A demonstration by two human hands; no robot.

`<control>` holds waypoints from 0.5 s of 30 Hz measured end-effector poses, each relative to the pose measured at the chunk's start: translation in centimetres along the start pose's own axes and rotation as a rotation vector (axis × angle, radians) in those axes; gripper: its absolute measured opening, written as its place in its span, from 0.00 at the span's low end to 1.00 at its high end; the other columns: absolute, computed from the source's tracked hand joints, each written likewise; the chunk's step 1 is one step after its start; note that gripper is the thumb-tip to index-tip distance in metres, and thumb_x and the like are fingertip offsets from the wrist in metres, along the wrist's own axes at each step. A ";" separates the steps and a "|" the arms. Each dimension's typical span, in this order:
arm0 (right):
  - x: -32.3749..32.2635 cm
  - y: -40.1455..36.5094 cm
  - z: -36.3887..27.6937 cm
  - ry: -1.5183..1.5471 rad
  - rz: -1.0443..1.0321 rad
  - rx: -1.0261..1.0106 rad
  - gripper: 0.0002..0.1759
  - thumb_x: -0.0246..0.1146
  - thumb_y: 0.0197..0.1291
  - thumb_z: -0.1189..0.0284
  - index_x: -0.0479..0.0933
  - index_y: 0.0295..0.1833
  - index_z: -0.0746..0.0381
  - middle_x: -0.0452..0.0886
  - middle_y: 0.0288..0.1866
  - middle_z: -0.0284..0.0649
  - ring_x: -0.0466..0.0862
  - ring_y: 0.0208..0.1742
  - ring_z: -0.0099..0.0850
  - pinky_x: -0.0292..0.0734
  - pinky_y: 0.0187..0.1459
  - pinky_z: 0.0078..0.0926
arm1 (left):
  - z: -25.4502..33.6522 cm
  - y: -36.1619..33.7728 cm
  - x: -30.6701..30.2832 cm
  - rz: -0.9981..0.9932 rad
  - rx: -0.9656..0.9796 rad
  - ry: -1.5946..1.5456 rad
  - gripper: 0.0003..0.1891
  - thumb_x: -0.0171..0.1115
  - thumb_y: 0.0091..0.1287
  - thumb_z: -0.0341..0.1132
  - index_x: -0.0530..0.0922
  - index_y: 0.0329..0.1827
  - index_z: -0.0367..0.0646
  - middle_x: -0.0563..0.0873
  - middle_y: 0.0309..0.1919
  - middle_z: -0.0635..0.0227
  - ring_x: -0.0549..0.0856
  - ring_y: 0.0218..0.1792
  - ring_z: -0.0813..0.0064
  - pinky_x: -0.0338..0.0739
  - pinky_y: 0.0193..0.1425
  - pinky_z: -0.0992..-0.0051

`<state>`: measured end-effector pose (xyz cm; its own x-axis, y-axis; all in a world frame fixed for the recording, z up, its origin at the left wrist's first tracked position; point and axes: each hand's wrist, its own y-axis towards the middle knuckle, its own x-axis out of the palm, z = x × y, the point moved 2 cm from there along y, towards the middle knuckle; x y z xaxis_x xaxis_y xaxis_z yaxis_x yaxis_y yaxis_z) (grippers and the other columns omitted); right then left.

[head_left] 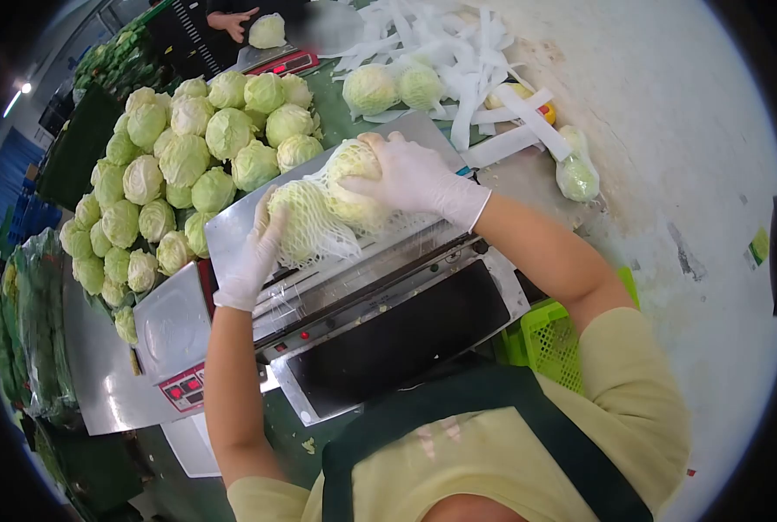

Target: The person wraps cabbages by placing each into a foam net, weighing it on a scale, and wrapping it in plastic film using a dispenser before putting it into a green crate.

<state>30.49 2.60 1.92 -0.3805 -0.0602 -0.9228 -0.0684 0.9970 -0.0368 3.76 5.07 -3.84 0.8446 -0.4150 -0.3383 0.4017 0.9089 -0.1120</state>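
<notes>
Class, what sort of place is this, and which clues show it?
Probably a vegetable packing room: a large heap of loose cabbages, two cabbages in white netting, and what looks like a scale with red-lit buttons or digits.

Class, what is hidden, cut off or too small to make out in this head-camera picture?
Head view:
Netted cabbages: undersides, hidden by their tops.
Right hand: palm, hidden by its back.
Co-worker's hand: owner's body, partly cut off by top edge.
Nearer red panel: markings, too small.

No legible text; scale panel (182, 388) markings too small.
</notes>
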 end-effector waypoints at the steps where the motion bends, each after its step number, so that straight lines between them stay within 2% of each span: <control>1: 0.0 -0.2 0.1 0.004 -0.006 -0.016 0.50 0.54 0.61 0.34 0.60 0.77 0.60 0.74 0.63 0.60 0.79 0.62 0.54 0.75 0.63 0.44 | -0.3 0.3 -0.6 0.021 -0.042 -0.007 0.38 0.48 0.77 0.59 0.52 0.82 0.46 0.65 0.75 0.53 0.65 0.74 0.66 0.60 0.75 0.69; 3: -0.1 0.6 1.4 0.083 -0.059 -0.036 0.50 0.53 0.62 0.34 0.60 0.77 0.61 0.73 0.65 0.61 0.78 0.63 0.54 0.74 0.64 0.45 | -0.3 0.5 -0.9 0.054 -0.122 -0.022 0.38 0.47 0.77 0.60 0.52 0.82 0.49 0.65 0.75 0.54 0.65 0.75 0.66 0.61 0.75 0.70; 4: -0.1 1.0 2.0 0.120 -0.085 -0.050 0.50 0.53 0.62 0.33 0.59 0.77 0.61 0.73 0.66 0.61 0.77 0.64 0.54 0.73 0.64 0.46 | 0.1 -0.1 -0.7 0.132 -0.105 0.011 0.37 0.48 0.76 0.61 0.55 0.81 0.51 0.64 0.75 0.54 0.65 0.74 0.67 0.62 0.74 0.68; 7: 0.6 1.7 3.3 0.151 0.041 -0.148 0.51 0.53 0.62 0.32 0.59 0.78 0.60 0.71 0.69 0.58 0.76 0.67 0.51 0.71 0.66 0.46 | 2.1 -2.1 0.2 0.255 -0.044 -0.035 0.38 0.48 0.75 0.63 0.57 0.81 0.51 0.64 0.75 0.56 0.66 0.73 0.65 0.63 0.73 0.65; 8: 0.7 1.7 3.4 0.106 0.143 -0.225 0.49 0.54 0.62 0.34 0.62 0.76 0.60 0.71 0.69 0.57 0.75 0.67 0.50 0.70 0.67 0.45 | 2.7 -3.0 0.6 0.304 0.026 -0.071 0.35 0.57 0.74 0.55 0.61 0.78 0.46 0.68 0.72 0.59 0.69 0.71 0.64 0.66 0.71 0.64; 10: 0.9 1.0 3.1 0.020 0.354 -0.369 0.44 0.57 0.63 0.38 0.67 0.73 0.61 0.73 0.68 0.55 0.74 0.68 0.48 0.68 0.69 0.45 | 2.2 -4.6 1.6 0.496 0.252 0.078 0.31 0.65 0.70 0.45 0.67 0.72 0.42 0.72 0.68 0.60 0.72 0.68 0.64 0.69 0.68 0.64; 11: 0.9 0.6 2.4 0.042 0.368 -0.466 0.41 0.59 0.63 0.41 0.70 0.70 0.61 0.74 0.67 0.53 0.74 0.68 0.47 0.67 0.69 0.45 | 2.0 -5.6 2.3 0.589 0.366 0.154 0.29 0.68 0.68 0.39 0.70 0.69 0.41 0.74 0.65 0.60 0.73 0.66 0.64 0.70 0.66 0.64; 12: 0.3 0.0 1.1 0.063 0.384 -0.564 0.38 0.61 0.62 0.44 0.73 0.67 0.61 0.74 0.66 0.52 0.74 0.68 0.46 0.66 0.69 0.46 | 4.4 -7.3 3.5 0.763 0.447 0.448 0.21 0.73 0.59 0.28 0.77 0.55 0.39 0.80 0.55 0.61 0.78 0.58 0.63 0.72 0.60 0.65; 13: 0.2 -0.4 -0.1 0.085 0.400 -0.662 0.35 0.63 0.62 0.47 0.76 0.64 0.61 0.75 0.66 0.51 0.74 0.68 0.46 0.65 0.70 0.46 | 3.7 -8.2 3.8 0.807 0.676 0.711 0.17 0.69 0.54 0.23 0.80 0.48 0.42 0.83 0.49 0.63 0.81 0.51 0.61 0.73 0.55 0.65; 14: 1.1 -0.4 -1.5 0.198 0.357 -0.805 0.26 0.65 0.59 0.55 0.80 0.57 0.60 0.78 0.62 0.47 0.76 0.65 0.44 0.70 0.66 0.45 | 3.2 -8.9 4.4 0.677 0.750 0.874 0.18 0.67 0.52 0.21 0.81 0.47 0.44 0.84 0.49 0.64 0.81 0.49 0.62 0.73 0.54 0.65; 15: 2.2 0.0 -2.8 0.218 0.299 -0.859 0.25 0.65 0.59 0.57 0.80 0.57 0.60 0.79 0.61 0.46 0.77 0.65 0.43 0.71 0.66 0.43 | 3.1 -9.4 5.0 0.530 0.818 1.032 0.20 0.64 0.49 0.19 0.81 0.47 0.46 0.84 0.48 0.65 0.82 0.48 0.62 0.72 0.52 0.66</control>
<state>27.04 2.32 1.00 -0.6509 0.0980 -0.7528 -0.5651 0.5995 0.5667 5.30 -5.67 -1.53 0.4668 0.5019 -0.7281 0.5130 0.5170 0.6852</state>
